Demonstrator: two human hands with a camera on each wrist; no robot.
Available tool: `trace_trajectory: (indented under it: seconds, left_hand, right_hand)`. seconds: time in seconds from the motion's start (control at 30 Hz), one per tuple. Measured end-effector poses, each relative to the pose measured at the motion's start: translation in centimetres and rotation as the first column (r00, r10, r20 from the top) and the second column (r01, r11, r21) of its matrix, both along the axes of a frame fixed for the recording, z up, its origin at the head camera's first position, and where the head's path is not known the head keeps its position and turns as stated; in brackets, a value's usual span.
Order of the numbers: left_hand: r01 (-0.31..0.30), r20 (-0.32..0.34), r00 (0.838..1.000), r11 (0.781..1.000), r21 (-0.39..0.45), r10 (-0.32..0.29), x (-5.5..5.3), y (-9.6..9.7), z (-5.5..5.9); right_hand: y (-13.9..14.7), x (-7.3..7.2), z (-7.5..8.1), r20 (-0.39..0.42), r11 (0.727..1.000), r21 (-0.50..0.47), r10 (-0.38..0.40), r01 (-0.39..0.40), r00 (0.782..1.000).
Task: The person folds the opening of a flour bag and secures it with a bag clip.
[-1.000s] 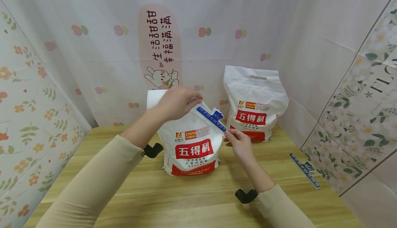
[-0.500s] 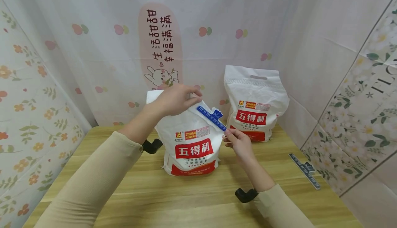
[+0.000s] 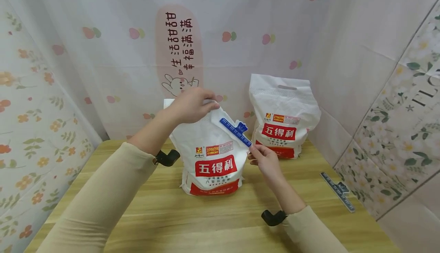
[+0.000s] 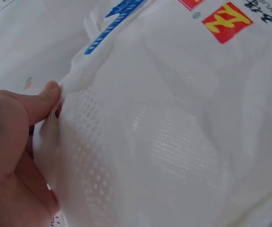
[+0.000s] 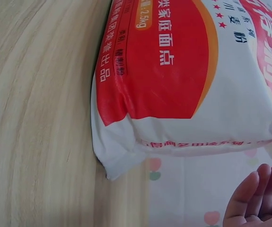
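A white flour bag (image 3: 215,167) with red print stands upright on the table. My left hand (image 3: 193,106) grips its top edge, and in the left wrist view the thumb (image 4: 50,92) presses against the plastic. Across the bag's upper right corner slants a blue bag sealing clip (image 3: 235,132), with a crown-shaped tab. At the clip's lower end, the thumb and fingers of my right hand (image 3: 266,161) pinch it. In the right wrist view the clip is out of sight, and the right hand's curled fingers (image 5: 261,194) show beside the bag.
A second flour bag (image 3: 285,104) with a handle slot stands behind on the right. A grey clip (image 3: 338,192) lies near the right edge of the wooden table (image 3: 206,222). Printed curtains enclose the back and sides.
My left hand has shifted a little left and up, drawing the bag's top edge with it. The right hand and the blue clip stay nearly where they were.
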State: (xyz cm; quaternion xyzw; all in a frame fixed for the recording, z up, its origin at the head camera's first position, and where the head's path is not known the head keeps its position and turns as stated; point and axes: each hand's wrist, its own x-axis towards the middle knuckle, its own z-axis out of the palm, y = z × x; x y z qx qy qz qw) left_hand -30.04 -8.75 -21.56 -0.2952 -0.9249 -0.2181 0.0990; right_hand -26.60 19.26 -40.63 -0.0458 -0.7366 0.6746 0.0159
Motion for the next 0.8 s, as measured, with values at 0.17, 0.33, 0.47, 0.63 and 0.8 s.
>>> trace_trajectory:
  seconds: [0.17, 0.33, 0.47, 0.63, 0.8]
  left_hand:
    - [0.015, 0.005, 1.000, 1.000, 0.010, -0.015, 0.1, -0.1, 0.2]
    - [0.001, 0.027, 1.000, 0.995, 0.102, -0.004, 0.4, -2.9, 0.5]
    - [-0.071, 0.036, 0.997, 0.979, 0.191, 0.066, 0.5, -5.8, -0.1]
    - [-0.125, 0.035, 0.992, 0.932, 0.340, 0.121, 1.1, -8.2, -1.1]
    - [-0.131, 0.008, 0.990, 0.892, 0.433, 0.141, 1.5, -9.0, -1.7]
  right_hand:
    - [0.1, 0.5, 0.0, 0.004, 1.000, 0.006, -0.015, 0.015, 1.000]
    - [0.2, 0.5, -0.1, -0.046, 0.999, 0.030, -0.009, 0.011, 0.999]
    - [0.2, 0.2, -0.2, -0.068, 0.999, 0.048, 0.003, 0.001, 0.998]
    - [0.2, 0.3, -0.3, -0.074, 0.998, 0.057, 0.009, -0.005, 0.997]
    - [0.1, 0.3, -0.3, -0.081, 0.998, 0.068, 0.007, -0.001, 0.997]
